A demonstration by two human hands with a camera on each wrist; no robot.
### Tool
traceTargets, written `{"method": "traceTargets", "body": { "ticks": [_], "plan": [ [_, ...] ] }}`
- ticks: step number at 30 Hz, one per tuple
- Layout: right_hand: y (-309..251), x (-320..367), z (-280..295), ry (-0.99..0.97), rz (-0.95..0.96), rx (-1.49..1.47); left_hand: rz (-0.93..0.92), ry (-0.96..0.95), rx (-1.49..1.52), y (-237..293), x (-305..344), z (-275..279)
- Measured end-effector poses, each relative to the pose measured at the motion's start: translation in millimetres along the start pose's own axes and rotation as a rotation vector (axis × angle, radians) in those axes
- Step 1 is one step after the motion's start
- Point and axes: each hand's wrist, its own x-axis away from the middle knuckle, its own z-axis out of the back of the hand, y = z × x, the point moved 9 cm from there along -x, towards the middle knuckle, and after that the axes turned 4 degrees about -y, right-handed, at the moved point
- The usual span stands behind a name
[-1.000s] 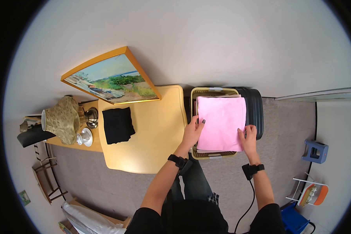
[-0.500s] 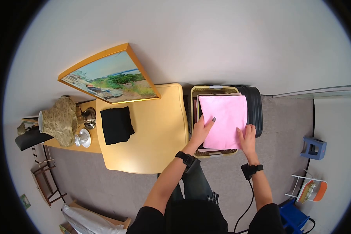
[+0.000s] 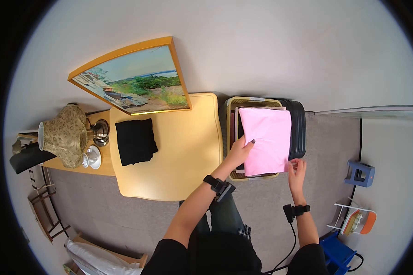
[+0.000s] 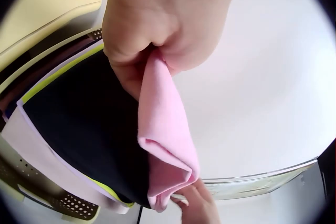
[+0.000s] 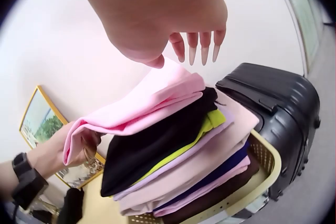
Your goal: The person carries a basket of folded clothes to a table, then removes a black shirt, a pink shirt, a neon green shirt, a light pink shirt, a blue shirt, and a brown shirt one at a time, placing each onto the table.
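Note:
In the head view, a folded pink cloth (image 3: 267, 142) lies over the stack of folded clothes in a yellow basket (image 3: 256, 178). My left hand (image 3: 237, 153) pinches its left edge, thumb on top; the left wrist view shows the cloth (image 4: 165, 108) folded over under that hand (image 4: 157, 24). My right hand (image 3: 297, 173) is at the cloth's lower right corner, its fingers bent and apart from the thumb. Seen from the right wrist, that hand (image 5: 168, 19) is just above the cloth (image 5: 142, 106) with nothing gripped. Beneath lies a black garment (image 5: 152, 145).
A black suitcase (image 3: 298, 130) stands right of the basket. To the left, a yellow table (image 3: 179, 151) bears a folded black cloth (image 3: 136, 141) and a framed picture (image 3: 142, 87). Farther left is a lamp (image 3: 66, 135); a blue stool (image 3: 360, 173) stands at the right.
My left hand has moved right with the pink cloth's left edge, uncovering more of the stack. My right hand has come off the cloth's right side down to its lower corner.

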Motion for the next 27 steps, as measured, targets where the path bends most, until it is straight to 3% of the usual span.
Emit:
{"method": "traceTargets", "body": {
  "ticks": [2,3,5,8,9,11,14,17,21,27],
  "plan": [
    [23,17,-25,-0.256,-0.233,-0.305,0.054,-0.019,0.132,-10,10,10],
    [27,24,-25,-0.254,-0.236,-0.307,0.113,-0.03,0.264,-19,18,17],
    [24,60,-77,-0.765,-0.439,-0.713,0.175,-0.081,0.338,-26,39,35],
    [1,84,-118,-0.764,-0.502,-0.957,0.335,-0.167,0.24,-66,68,50],
    [-4,88,-133,-0.763,-0.508,-0.963,0.342,-0.17,0.236,-70,76,54],
    [-3,85,-153,-0.547,-0.622,-1.253,0.373,-0.195,0.235,-78,91,57],
    [-10,81,-169,-0.557,-0.658,-1.388,0.366,-0.218,0.184,-82,106,66],
    [-31,80,-169,-0.701,-0.584,-1.159,0.328,-0.217,0.17,-99,118,73],
    [-57,86,-167,-0.73,-0.568,-1.151,0.218,-0.135,0.162,-94,132,97],
    [-132,91,-189,-0.807,-0.364,-0.939,0.215,-0.094,0.13,-78,161,163]
  ]
}}
